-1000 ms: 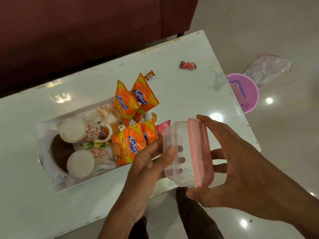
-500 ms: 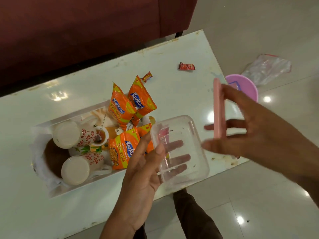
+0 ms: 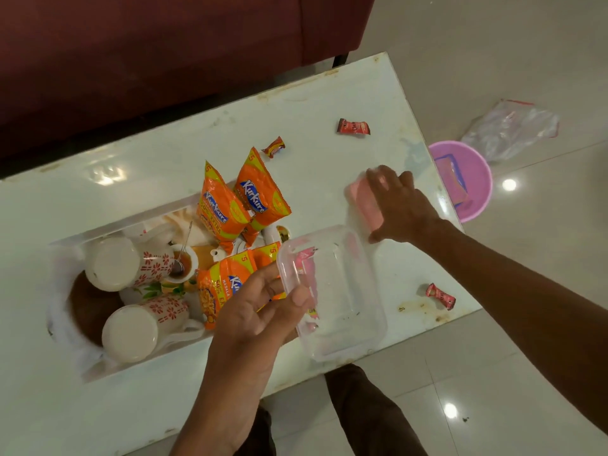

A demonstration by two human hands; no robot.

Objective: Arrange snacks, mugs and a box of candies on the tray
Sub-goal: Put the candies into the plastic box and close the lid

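Now the left hand (image 3: 260,311) pinches the clear box (image 3: 332,294) by its rim, with the thumb on the edge. The box is open on top and sits at the right end of the tray (image 3: 131,222). The right hand (image 3: 401,205) curls around the pink lid (image 3: 363,202), farther right of the tray and low over the table (image 3: 164,153). The lid is blurry, so it is hard to tell if it touches the table.

The tray holds a white mug (image 3: 121,263) and a second mug (image 3: 138,334), both lying on their sides. It also holds a small cup (image 3: 182,263) of brown drink with a spoon in it, and orange snack packs (image 3: 223,209). Red candies (image 3: 353,126) lie on the table outside the tray. Far right of the tray, on the floor, a pink tub (image 3: 473,166) holds a packet.
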